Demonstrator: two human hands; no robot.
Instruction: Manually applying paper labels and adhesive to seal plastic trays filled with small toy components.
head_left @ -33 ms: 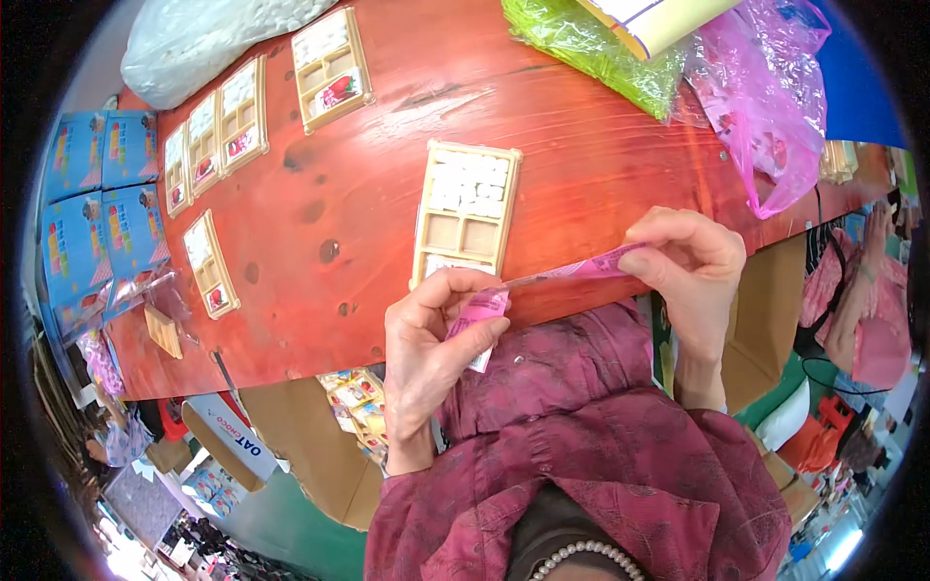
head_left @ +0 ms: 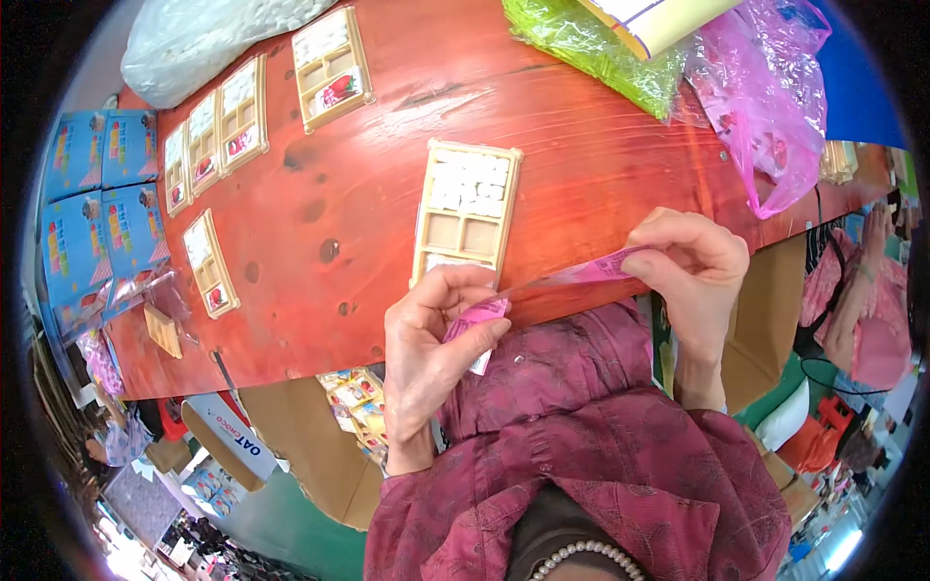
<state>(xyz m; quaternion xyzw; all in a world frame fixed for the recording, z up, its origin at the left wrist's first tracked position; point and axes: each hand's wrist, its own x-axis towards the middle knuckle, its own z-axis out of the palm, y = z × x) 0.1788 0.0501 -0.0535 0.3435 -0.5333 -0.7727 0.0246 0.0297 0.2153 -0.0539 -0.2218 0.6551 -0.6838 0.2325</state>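
Note:
Between my two hands stretches a pink printed strip (head_left: 591, 267), perhaps sachets or wrappers. My left hand (head_left: 436, 344) is closed on one end, with folded pink pieces between thumb and fingers and a white corner sticking out below. Thumb and fingertips of my right hand (head_left: 690, 266) pinch the other end. Just beyond my left hand, a cream compartment tray (head_left: 421, 232) lies on the table. White pieces fill its far compartments, two middle ones are bare, and its near part also shows white but is partly hidden by my left hand.
On the red wooden table (head_left: 358, 310), several similar trays (head_left: 331, 73) with strawberry-print packets lie to the left, beside blue boxes (head_left: 73, 237). A bag of white pieces (head_left: 208, 48) sits far left. Green plastic (head_left: 601, 58) and a pink bag (head_left: 765, 107) lie far right. An open carton (head_left: 300, 441) stands below.
My right hand has shifted very slightly to the right, still pinching the pink strip. The trays have not moved.

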